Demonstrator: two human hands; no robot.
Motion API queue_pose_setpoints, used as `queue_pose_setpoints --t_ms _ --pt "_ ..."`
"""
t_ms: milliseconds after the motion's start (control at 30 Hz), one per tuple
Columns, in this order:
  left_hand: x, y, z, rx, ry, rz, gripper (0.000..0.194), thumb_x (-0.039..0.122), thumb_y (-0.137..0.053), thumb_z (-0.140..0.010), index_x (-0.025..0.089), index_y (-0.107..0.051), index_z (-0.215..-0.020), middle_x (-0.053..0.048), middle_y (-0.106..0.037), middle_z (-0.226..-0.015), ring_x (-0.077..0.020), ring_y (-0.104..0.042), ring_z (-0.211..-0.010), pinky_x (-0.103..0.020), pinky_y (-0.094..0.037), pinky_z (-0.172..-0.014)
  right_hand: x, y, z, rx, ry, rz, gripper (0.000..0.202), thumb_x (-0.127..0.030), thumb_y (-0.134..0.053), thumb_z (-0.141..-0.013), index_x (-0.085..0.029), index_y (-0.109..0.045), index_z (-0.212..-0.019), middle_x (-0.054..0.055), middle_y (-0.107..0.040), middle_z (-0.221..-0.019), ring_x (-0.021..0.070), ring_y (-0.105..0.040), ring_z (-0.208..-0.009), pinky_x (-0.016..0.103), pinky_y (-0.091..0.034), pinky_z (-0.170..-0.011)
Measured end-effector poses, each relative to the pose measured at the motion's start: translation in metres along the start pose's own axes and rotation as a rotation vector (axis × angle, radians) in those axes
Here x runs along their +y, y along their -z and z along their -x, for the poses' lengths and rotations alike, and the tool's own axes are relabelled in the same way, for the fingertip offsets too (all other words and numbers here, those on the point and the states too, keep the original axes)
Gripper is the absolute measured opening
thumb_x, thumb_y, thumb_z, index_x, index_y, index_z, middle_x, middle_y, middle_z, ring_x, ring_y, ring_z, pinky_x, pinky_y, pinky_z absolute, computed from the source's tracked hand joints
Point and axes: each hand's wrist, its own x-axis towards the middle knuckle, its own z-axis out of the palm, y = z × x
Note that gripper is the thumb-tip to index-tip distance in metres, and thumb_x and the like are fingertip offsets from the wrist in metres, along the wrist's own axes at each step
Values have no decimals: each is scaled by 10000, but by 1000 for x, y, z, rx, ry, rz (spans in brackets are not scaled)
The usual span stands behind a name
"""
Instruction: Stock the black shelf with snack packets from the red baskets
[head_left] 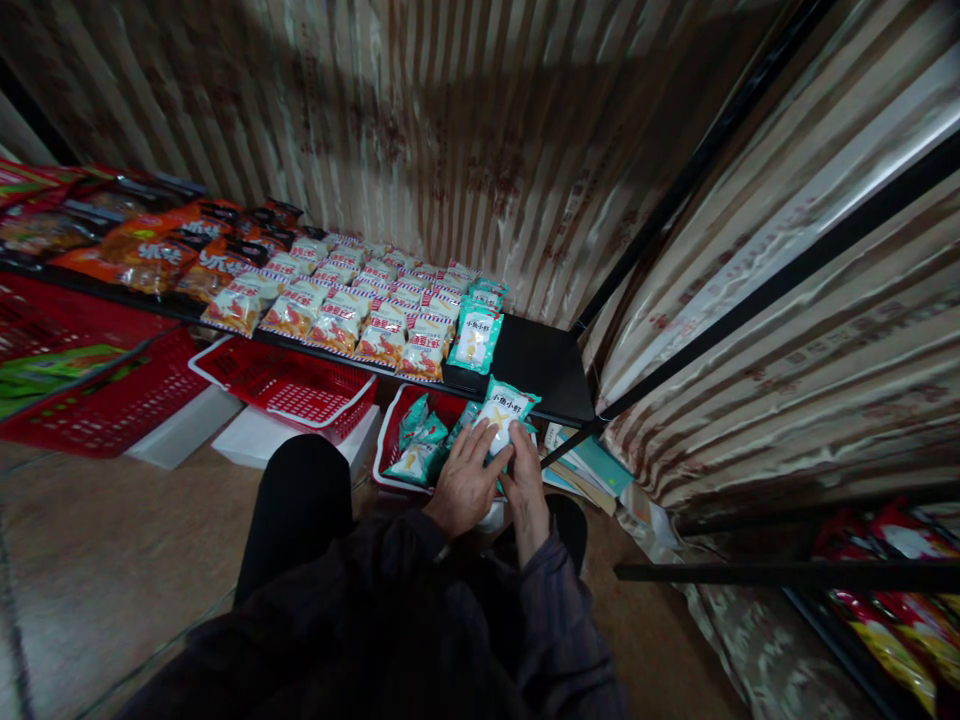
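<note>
A teal and white snack packet (504, 408) is held between my two hands, just in front of the shelf's front edge. My left hand (466, 480) lies over its lower left part, fingers pressed on it. My right hand (523, 485) grips its lower right side. Below them, a red basket with a white rim (381, 440) holds several teal packets (418, 455). On the black shelf (540, 365), a row of teal packets (476, 335) stands beside several rows of white and orange shrimp snack packets (384, 335).
Orange snack bags (157, 260) fill the shelf's left part. Beneath it are an empty red basket (300, 390) and a larger red basket (97, 400) with green packets. A black metal bar (780, 280) slants along the right, and pleated curtains (450, 130) hang behind.
</note>
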Motion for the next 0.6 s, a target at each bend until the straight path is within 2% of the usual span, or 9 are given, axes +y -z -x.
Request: queue_pose_setpoints --t_ms 167,367,500,600 --pt "-4 -9 -3 51 -8 61 460 103 -389 -891 111 -513 -1334 -179 -492 -1434 -276 -341 -1423 -535 -300 -1157 -5 1 -10 -106 17 -99 382 -431 -756 -665 -190 -660 -946 26 -738 -967 168 -674 -849 305 -542 -796" --pt "-13 -21 -11 148 227 171 400 227 -403 -960 137 -497 -1338 -184 -404 -1501 -269 -356 -1417 -483 -381 -1123 -5 7 -28 -149 60 -72 376 -464 -773 -659 -187 -677 -895 20 -739 -887 154 -663 -733 290 -542 -709" --pt "-22 -29 -16 145 267 233 405 229 -416 -958 155 -490 -1349 -172 -447 -1469 -248 -429 -1372 -449 -410 -1110 -1 11 -39 -151 62 18 426 -511 -740 -696 -175 -686 -953 40 -735 -946 162 -671 -768 282 -535 -706" --pt "-33 -32 -22 180 296 232 393 208 -421 -950 173 -504 -1333 -149 -482 -1441 -234 -464 -1344 -433 -426 -1098 0 8 -48 -204 94 131 418 -523 -677 -759 -190 -684 -1011 47 -733 -1011 171 -676 -843 283 -534 -736"
